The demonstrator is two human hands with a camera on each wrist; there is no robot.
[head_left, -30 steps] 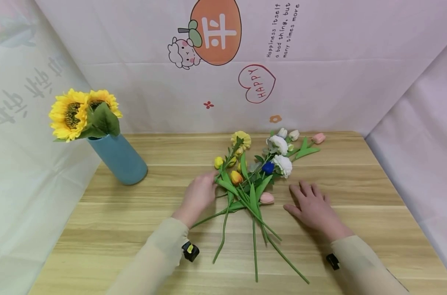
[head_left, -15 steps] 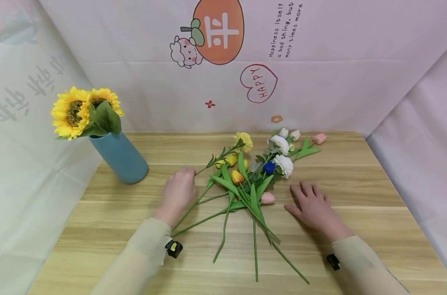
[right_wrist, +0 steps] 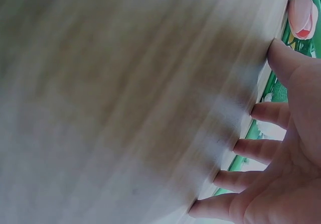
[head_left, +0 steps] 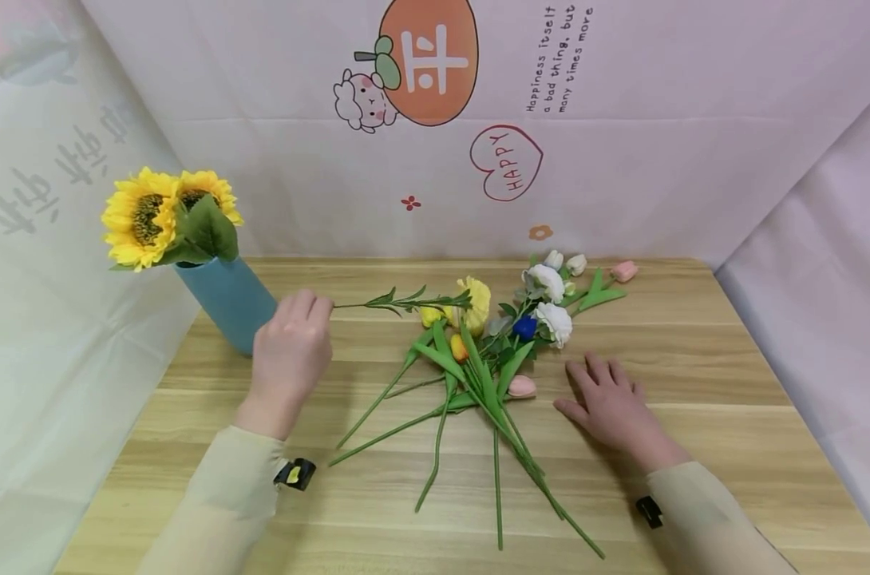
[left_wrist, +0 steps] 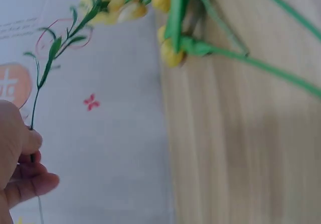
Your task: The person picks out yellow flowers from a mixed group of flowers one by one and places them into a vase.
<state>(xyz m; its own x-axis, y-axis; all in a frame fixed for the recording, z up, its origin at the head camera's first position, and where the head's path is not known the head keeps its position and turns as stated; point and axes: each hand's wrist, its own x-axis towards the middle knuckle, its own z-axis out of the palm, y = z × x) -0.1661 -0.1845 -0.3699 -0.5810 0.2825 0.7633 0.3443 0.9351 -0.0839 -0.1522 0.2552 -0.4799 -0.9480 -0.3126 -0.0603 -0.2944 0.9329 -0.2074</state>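
My left hand (head_left: 291, 355) pinches the thin stem of a yellow flower (head_left: 476, 302) beside the blue vase (head_left: 223, 299). Its leafy stem points right, and the bloom hangs over the other flowers. The left wrist view shows the thumb (left_wrist: 32, 141) and fingers closed on the lower stem. Two sunflowers (head_left: 146, 220) stand in the vase. My right hand (head_left: 610, 403) rests on the table with fingers spread, right of the flower pile; in the right wrist view its fingertips touch the wood near a pink tulip (right_wrist: 302, 18).
Mid-table lies a loose pile with an orange tulip (head_left: 459, 348), a blue tulip (head_left: 524, 327), white blooms (head_left: 552, 323) and long green stems (head_left: 497, 495). Another pink tulip (head_left: 624, 271) lies at the back right. Printed white cloth (head_left: 298, 192) rises behind the wooden table (head_left: 694, 335).
My left hand has moved left and up toward the vase, drawing the yellow flower's stem out of the pile. A nearby yellow tulip has shifted. The right hand has stayed put.
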